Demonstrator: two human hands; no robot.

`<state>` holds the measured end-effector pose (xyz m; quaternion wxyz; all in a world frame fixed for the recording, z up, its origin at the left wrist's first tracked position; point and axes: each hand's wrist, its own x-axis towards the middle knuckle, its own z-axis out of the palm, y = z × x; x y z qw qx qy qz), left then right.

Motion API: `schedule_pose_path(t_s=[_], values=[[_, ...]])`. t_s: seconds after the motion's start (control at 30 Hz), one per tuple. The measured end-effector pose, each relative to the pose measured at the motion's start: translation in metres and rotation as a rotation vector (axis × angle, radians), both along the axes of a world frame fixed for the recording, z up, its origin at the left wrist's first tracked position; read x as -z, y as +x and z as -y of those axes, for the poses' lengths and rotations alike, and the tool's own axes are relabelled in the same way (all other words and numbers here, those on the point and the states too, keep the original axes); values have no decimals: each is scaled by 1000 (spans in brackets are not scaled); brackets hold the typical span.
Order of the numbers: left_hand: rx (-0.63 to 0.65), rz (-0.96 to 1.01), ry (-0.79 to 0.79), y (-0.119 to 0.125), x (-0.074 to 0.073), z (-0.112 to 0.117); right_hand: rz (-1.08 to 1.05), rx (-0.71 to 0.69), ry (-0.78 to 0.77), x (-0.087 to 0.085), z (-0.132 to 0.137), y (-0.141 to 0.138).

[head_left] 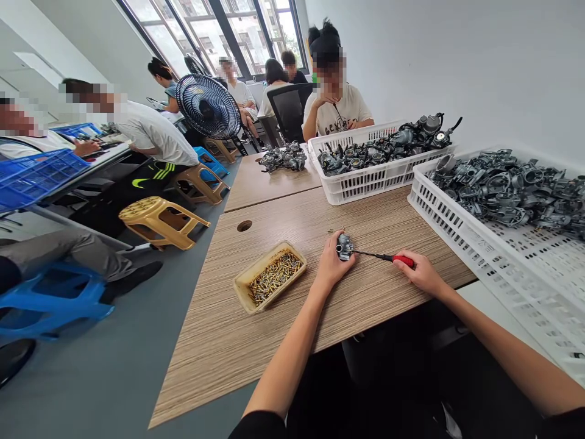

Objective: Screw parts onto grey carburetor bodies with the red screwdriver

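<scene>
One screwdriver (386, 257), tip indistinct, apparently against carburetor (346, 247)

Grey metal casting (347, 246), round opening (339, 248) at nine o'clock; red-handled screwdriver (386, 257) at three o'clock, tip at the casting.

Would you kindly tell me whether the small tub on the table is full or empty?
Partly full: many small golden and silvery pieces lie inside the open tub, with its bare inner side showing above them.

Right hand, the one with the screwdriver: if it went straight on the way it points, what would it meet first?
The metal part in the left hand, met by the screwdriver; the tip seems to reach it, though contact is hard to tell.
</scene>
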<state>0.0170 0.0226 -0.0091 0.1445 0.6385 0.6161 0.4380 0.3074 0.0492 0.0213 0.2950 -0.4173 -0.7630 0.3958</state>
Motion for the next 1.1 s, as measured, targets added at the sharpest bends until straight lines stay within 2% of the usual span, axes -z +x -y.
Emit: schedule_pose_path(t_s=[0.2, 0.4, 0.5, 0.7, 1.1], values=[[-2, 16, -14, 0, 0, 1, -6, 3, 52, 0, 1, 3], [0, 23, -27, -1, 0, 0, -15, 30, -129, 4, 1, 3], [-5, 22, -29, 0, 0, 0, -33, 32, -164, 4, 1, 2], [-13, 17, -22, 0, 0, 0, 5, -1, -33, -4, 2, 2], [-7, 14, -17, 0, -1, -1, 2, 22, -60, 1, 1, 2]])
